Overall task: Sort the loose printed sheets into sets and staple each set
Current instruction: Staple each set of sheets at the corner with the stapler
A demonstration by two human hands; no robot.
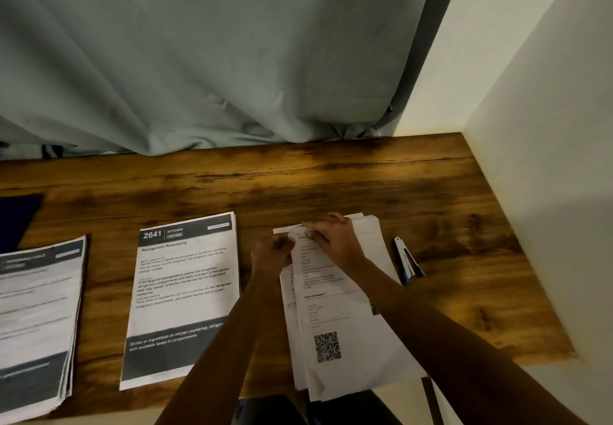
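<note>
Far-left pile [36,318] cut off by frame; stack [331,325] top hid under our hands. L hand [272,255] curls round its edge; R hand [335,239] on corner, we can't tell its grip.

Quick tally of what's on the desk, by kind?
Paper stacks: 3 (left stack, middle stack, right stack)
Stapler: 1
Dark blue item, left edge, kind unclear: 1
Total: 5
</note>
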